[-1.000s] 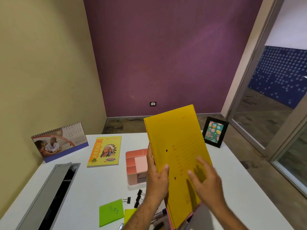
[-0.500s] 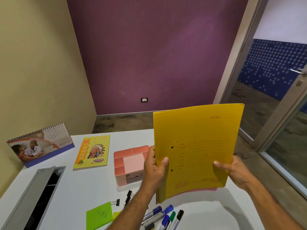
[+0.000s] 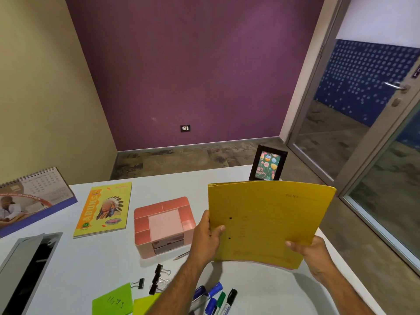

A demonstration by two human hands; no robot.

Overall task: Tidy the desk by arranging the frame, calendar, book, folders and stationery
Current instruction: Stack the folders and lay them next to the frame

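Note:
I hold the yellow folders (image 3: 270, 221) tilted just above the right half of the white desk (image 3: 109, 264). My left hand (image 3: 206, 237) grips their left edge and my right hand (image 3: 311, 253) grips the lower right edge; a pink folder edge peeks out underneath. A black picture frame (image 3: 268, 163) stands behind them at the far edge. The yellow book (image 3: 104, 208) lies flat at left, and the desk calendar (image 3: 34, 198) stands at the far left. A pink organizer (image 3: 162, 226) sits mid-desk. Markers (image 3: 216, 298), black binder clips (image 3: 159, 278), a pencil (image 3: 181, 255) and green sticky notes (image 3: 113, 301) lie near me.
An open grey cable hatch (image 3: 25, 269) is set into the desk's near left corner. A glass door (image 3: 375, 133) stands to the right, a purple wall ahead and a beige wall on the left.
The folders have turned from a steep upright tilt to a wide, lower hold. My right hand has slid from the cover's face to the lower right edge. The frame shows again behind them.

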